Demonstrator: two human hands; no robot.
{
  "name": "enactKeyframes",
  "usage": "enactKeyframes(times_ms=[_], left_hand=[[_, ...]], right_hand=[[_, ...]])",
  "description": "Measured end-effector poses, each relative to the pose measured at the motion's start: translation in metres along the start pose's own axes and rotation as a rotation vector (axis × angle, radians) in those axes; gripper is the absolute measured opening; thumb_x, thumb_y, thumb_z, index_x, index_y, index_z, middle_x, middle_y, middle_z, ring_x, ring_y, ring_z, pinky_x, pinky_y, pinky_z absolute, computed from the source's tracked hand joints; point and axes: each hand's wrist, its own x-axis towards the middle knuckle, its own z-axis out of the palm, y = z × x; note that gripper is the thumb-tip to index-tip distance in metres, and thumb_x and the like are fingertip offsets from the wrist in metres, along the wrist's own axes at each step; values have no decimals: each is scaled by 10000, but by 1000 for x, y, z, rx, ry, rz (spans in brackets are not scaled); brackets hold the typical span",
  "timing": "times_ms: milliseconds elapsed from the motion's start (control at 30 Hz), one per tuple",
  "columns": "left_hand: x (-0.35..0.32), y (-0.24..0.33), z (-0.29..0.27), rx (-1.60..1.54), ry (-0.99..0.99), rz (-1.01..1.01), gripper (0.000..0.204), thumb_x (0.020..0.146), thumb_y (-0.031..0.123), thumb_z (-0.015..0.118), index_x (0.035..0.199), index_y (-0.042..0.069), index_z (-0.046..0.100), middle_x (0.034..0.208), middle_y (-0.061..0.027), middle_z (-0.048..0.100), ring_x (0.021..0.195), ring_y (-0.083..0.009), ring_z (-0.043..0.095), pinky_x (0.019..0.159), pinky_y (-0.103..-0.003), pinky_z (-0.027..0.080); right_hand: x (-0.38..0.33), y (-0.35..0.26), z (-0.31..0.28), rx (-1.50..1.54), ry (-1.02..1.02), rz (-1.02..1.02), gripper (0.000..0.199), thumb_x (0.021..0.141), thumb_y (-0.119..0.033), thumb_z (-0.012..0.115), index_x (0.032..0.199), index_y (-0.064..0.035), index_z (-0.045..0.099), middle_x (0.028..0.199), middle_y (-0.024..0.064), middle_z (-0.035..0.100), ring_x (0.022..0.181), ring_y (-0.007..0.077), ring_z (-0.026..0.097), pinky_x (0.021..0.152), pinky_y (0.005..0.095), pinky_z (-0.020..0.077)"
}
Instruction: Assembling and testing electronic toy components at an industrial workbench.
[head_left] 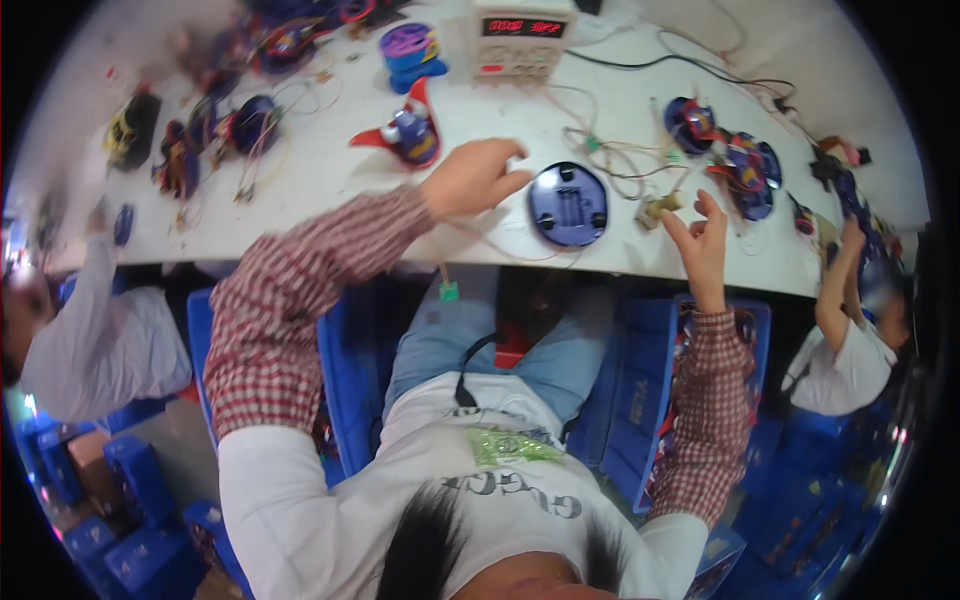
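Note:
A dark blue round plastic base (568, 205) lies on the white table in front of me, with slots in its middle showing. Just left of it hovers my left hand (478, 178), thumb and forefinger apart and nothing visible between them. On the other side, my right hand (700, 245) is open, its fingers apart. Its thumb tip is next to a small tan, block-like part (657, 210) with wires; whether they touch I cannot tell. A thin wire trails from near the base, and a small green circuit board (448, 291) hangs over the table edge.
Behind my left hand stands a red and blue toy figure (410, 135). A power supply (522, 45) and a blue-purple round tub (410, 55) are farther back. Wired toy parts (745, 170) lie right. Blue crates (635, 400) flank me; people work at both sides.

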Motion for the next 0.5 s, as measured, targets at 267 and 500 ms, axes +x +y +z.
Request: enactKeyframes(times_ms=[267, 500], left_hand=[[29, 16, -73, 27, -251, -127, 443, 876, 397, 572, 1018, -16, 646, 800, -116, 658, 596, -203, 614, 564, -308, 519], [-7, 10, -69, 302, -212, -23, 316, 881, 297, 580, 997, 12, 655, 859, -109, 671, 729, -220, 635, 701, -305, 516]], right_hand=[[18, 5, 14, 177, -226, 187, 313, 869, -262, 663, 1023, 6, 618, 769, 33, 605, 590, 89, 468, 557, 214, 413], [20, -17, 13, 398, -165, 282, 258, 892, -247, 638, 990, -9, 626, 720, 1, 566, 574, 55, 434, 502, 187, 367]])
